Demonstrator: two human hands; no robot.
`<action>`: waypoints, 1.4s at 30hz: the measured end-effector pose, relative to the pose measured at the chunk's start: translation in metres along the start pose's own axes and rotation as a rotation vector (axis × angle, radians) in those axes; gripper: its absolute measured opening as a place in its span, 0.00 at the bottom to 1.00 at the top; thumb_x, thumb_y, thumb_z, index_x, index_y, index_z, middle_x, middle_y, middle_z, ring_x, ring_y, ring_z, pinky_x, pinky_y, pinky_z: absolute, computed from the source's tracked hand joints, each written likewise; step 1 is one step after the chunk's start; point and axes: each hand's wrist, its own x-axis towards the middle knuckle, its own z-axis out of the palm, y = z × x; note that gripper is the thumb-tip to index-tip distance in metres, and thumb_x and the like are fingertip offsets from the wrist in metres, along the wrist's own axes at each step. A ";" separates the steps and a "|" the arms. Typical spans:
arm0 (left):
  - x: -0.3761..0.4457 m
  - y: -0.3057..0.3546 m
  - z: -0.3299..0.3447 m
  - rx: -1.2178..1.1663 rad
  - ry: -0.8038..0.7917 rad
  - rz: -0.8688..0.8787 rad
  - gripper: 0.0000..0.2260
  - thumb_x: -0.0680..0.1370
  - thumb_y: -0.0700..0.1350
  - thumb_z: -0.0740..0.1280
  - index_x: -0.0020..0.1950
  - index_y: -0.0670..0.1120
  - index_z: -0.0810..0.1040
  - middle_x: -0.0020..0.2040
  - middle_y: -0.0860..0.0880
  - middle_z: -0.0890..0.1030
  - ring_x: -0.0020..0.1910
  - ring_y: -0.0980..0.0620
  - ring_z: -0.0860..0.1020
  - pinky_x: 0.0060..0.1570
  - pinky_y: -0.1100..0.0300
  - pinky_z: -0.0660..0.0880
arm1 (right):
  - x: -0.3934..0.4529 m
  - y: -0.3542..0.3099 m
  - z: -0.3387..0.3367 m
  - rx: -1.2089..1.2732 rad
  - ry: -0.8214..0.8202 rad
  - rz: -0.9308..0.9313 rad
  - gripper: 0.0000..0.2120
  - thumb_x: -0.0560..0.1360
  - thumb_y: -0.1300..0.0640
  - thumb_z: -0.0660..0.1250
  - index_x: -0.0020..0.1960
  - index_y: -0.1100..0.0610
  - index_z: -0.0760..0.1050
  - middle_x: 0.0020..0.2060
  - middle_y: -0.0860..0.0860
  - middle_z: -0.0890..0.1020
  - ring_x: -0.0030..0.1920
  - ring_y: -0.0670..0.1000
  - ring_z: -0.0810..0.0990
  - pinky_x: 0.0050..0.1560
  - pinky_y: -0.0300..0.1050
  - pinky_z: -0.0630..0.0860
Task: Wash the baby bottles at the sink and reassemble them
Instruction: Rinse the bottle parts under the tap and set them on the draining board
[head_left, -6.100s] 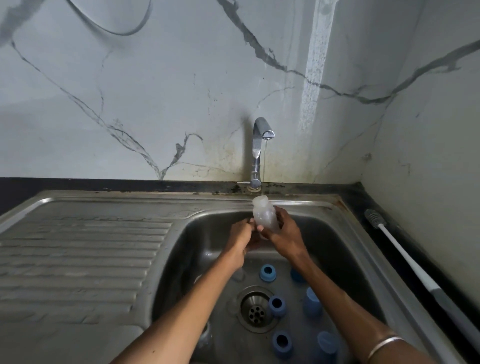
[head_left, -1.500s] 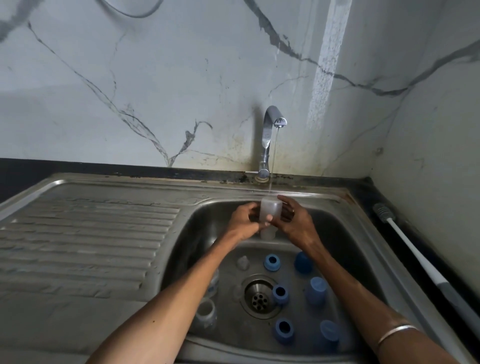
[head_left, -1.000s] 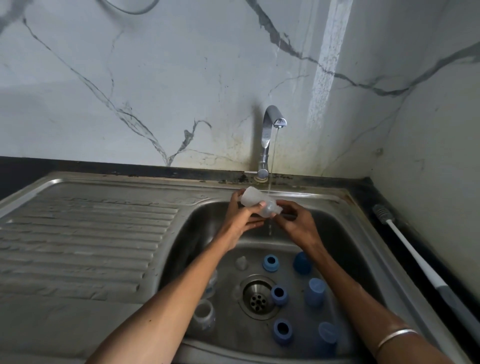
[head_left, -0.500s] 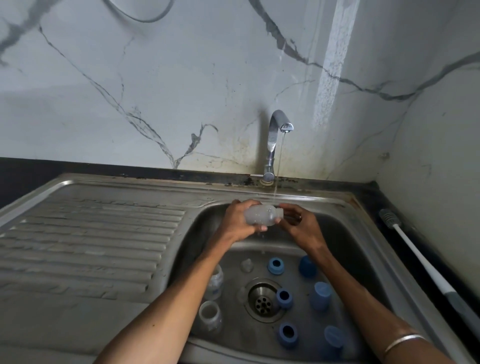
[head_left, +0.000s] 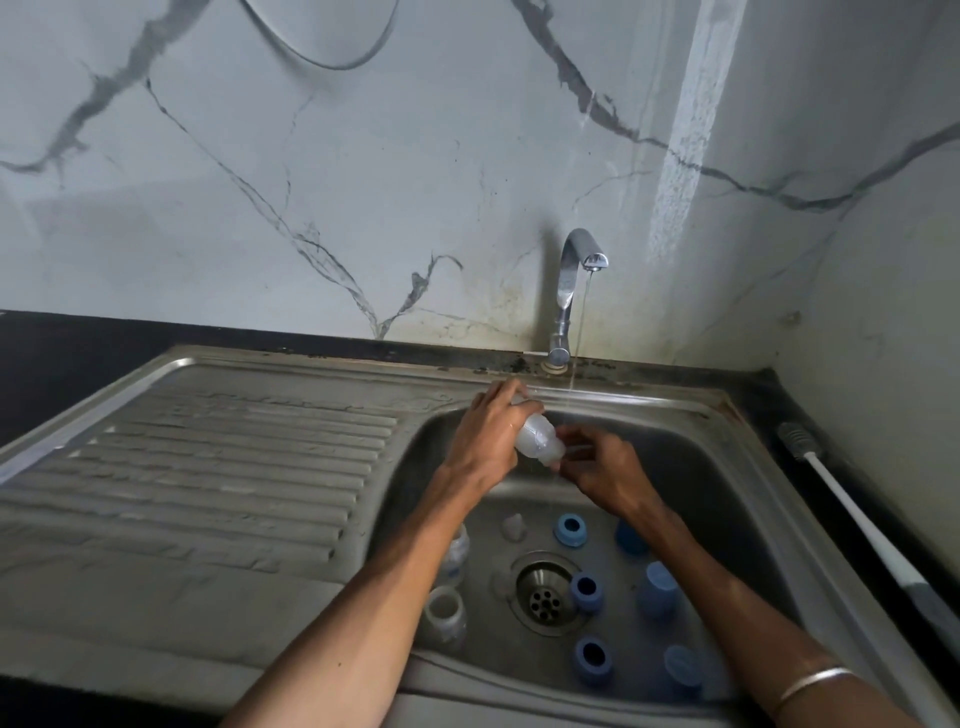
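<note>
My left hand (head_left: 488, 441) grips a clear baby bottle (head_left: 537, 441) over the sink basin (head_left: 701, 467). The bottle is tilted with its mouth down and to the right. My right hand (head_left: 605, 475) has its fingertips curled at the bottle's mouth, and water drips below it. A thin stream runs from the tap (head_left: 569, 291) just right of both hands. Two more clear bottles (head_left: 444, 618) stand at the basin's left. Several blue rings (head_left: 571, 530) and blue caps (head_left: 657, 590) lie around the drain (head_left: 545, 592), with a clear teat (head_left: 513, 526) beside them.
A ribbed steel drainboard (head_left: 208, 467) stretches to the left of the basin. A long white-handled bottle brush (head_left: 852, 504) lies on the dark counter strip along the right wall. Marble-patterned walls close in behind and on the right.
The bottle stood upright under the stream with both hands round it. It has since been tipped over, mouth down to the right, and shifted left out of the stream.
</note>
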 end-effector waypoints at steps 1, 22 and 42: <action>-0.002 -0.002 -0.002 -0.004 0.010 -0.018 0.30 0.66 0.34 0.78 0.67 0.47 0.78 0.66 0.48 0.71 0.67 0.47 0.69 0.71 0.50 0.69 | 0.000 -0.001 -0.002 0.014 0.009 -0.009 0.19 0.73 0.61 0.73 0.62 0.53 0.75 0.57 0.49 0.79 0.54 0.47 0.78 0.41 0.33 0.75; -0.038 -0.061 -0.066 -0.478 0.153 -0.537 0.27 0.63 0.57 0.82 0.57 0.45 0.82 0.49 0.51 0.84 0.44 0.53 0.82 0.46 0.56 0.81 | 0.005 -0.065 0.014 -0.007 -0.098 -0.084 0.16 0.77 0.62 0.68 0.61 0.49 0.76 0.52 0.48 0.82 0.49 0.44 0.81 0.39 0.37 0.79; -0.146 -0.326 -0.172 -0.300 0.499 -0.959 0.17 0.67 0.50 0.82 0.48 0.41 0.85 0.44 0.47 0.85 0.41 0.52 0.79 0.39 0.63 0.71 | 0.075 -0.141 0.154 0.032 -0.196 -0.192 0.13 0.78 0.64 0.66 0.57 0.49 0.79 0.48 0.47 0.84 0.43 0.47 0.83 0.34 0.39 0.80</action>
